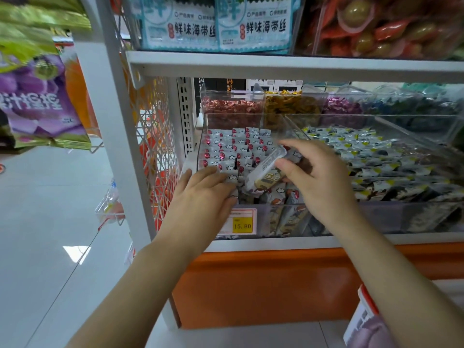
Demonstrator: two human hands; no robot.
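Price tag (241, 221) below L hand (203, 194)

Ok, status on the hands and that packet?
Left hand flat on stacked packets. Right hand pinching snack packet over clear bin. Nothing blocking.

A yellow price tag (242, 225) sits near; seaweed packs (216, 23) fill the upper shelf (276, 66); purple bags (37, 96) hang left.

A shop: shelves (276, 66) of packaged snacks, clear candy bins (414, 126), price tag (241, 221).
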